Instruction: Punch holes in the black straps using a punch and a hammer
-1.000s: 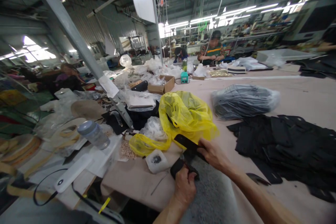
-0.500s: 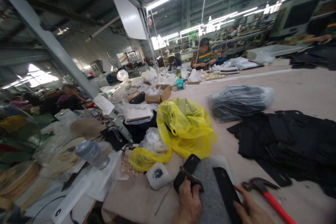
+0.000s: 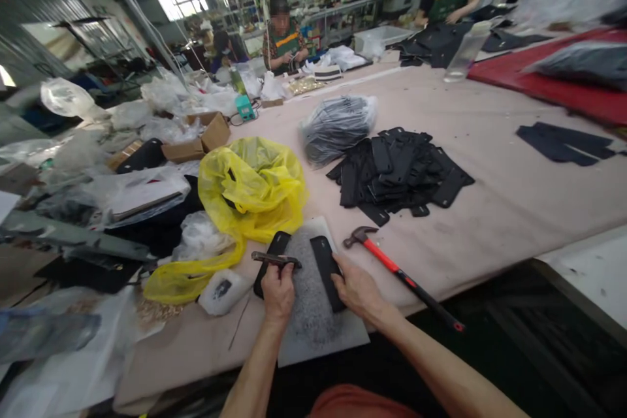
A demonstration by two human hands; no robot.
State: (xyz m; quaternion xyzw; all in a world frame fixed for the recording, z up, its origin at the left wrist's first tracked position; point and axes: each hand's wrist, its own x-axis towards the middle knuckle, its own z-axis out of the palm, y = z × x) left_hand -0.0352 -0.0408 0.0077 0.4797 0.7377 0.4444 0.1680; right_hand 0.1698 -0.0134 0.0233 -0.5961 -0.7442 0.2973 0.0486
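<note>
A dark metal hand punch (image 3: 267, 258) is pinched in my left hand (image 3: 279, 290), held sideways just above a black flat piece (image 3: 280, 243). That piece lies on the left of a worn grey-white board (image 3: 311, 333). On the board's right lies another black flat piece (image 3: 325, 268) with a small slot near its top. My right hand (image 3: 357, 287) has its fingers closed on this piece's right edge. Beside the right hand rests a claw hammer (image 3: 392, 266) with a red and black handle.
A heap of black pieces (image 3: 401, 170) and a plastic-wrapped bundle (image 3: 337, 127) lie beyond. Left are a yellow plastic bag (image 3: 255, 189), a white block (image 3: 223, 292) with a dark hollow, and small metal bits (image 3: 159, 310). Co-workers sit or stand across the table (image 3: 490, 189).
The view has swung right and down, bringing the whole hammer, the table's front edge and both forearms into sight. Both hands stay at the board, the punch still in my left.
</note>
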